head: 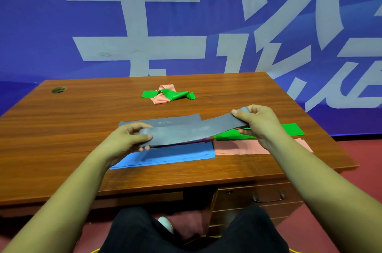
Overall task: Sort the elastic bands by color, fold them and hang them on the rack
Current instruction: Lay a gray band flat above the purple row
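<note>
At frame centre above the worktop (62, 120), our left hand (126, 139) and right hand (258, 122) pinch the grey band (190, 130) taut; blue (175, 155), pink (241, 148) and green (289, 129) stacks lie sorted, a tangle (168, 95) remains, no rack visible.

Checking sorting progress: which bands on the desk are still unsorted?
The tangled green and pink bands at the far middle of the desk; the others lie flat in piles near the hands.

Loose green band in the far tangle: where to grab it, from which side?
Take the green band by its right tail end, coming from the right. That end lies free on the desk, clear of the pink band crossed with its middle. Pinch grip from above.
</note>
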Demonstrator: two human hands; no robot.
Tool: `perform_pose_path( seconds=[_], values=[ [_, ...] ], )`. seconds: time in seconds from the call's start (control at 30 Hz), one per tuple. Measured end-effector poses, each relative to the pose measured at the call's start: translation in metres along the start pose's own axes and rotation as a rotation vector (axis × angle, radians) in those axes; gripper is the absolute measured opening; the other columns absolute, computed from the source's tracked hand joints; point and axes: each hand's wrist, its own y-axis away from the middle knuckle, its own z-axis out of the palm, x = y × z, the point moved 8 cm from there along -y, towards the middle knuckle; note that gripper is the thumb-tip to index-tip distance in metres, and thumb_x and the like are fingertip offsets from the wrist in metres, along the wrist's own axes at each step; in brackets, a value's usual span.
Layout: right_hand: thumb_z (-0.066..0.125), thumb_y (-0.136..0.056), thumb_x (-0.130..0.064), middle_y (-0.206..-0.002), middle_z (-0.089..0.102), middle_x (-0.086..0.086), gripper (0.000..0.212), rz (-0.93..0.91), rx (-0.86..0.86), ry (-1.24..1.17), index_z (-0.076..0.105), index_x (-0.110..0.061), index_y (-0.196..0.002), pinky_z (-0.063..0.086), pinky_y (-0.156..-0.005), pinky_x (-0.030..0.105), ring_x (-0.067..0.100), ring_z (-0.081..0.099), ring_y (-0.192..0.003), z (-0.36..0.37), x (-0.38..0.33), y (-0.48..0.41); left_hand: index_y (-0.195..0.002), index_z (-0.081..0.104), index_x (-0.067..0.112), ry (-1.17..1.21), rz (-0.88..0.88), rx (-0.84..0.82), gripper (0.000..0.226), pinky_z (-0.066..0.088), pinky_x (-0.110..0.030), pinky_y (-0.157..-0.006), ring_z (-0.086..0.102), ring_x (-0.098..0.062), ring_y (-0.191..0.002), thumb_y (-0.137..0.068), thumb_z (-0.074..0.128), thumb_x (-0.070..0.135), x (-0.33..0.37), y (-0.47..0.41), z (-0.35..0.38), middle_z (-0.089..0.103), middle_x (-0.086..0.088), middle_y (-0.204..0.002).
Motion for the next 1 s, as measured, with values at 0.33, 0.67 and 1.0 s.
perform_pose_path(
  seconds=[0.33, 0.67, 1.0],
  values=[
    [0.065, -0.089, -0.006, -0.074, 0.063, 0.005, 0.021, -0.066, 0.018, 0.145, 0.064, -0.012, -0.069, 0.052, -0.062, 0.033, 0.017, 0.057, -0.067, 0.048, 0.018, -0.032, -0.103, 0.064, 0.009, -0.269, 0.168, 0.518, 0.014, 0.05, -0.015, -0.049, 0.063, -0.016, -0.054, -0.09, 0.065, 0.003, 0.01, -0.019, -0.077, 0.066, -0.012, -0.084],
    [0.075, -0.082, -0.018, -0.09, 0.065, 0.003, 0.015, -0.254, 0.117, 0.579, 0.064, -0.012, -0.089, 0.039, -0.063, 0.026, 0.02, 0.058, -0.083, 0.108, 0.005, -0.089, -0.097, 0.063, 0.015, -0.558, 0.154, 0.644, 0.016, 0.045, -0.021, -0.047, 0.061, -0.017, -0.06, -0.085, 0.072, 0.012, 0.003, -0.058, -0.118, 0.059, -0.001, -0.076],
    [0.07, -0.085, -0.017, -0.089, 0.066, 0.012, 0.019, -0.3, 0.049, 0.734, 0.053, -0.015, -0.092, 0.051, -0.07, 0.04, 0.032, 0.06, -0.084, 0.146, 0.033, -0.116, -0.097, 0.062, 0.012, -0.728, 0.092, 0.64, 0.018, 0.034, -0.027, -0.069, 0.055, -0.02, -0.076, -0.083, 0.073, 0.014, -0.029, -0.07, -0.131, 0.059, -0.001, -0.075]
  ],
)
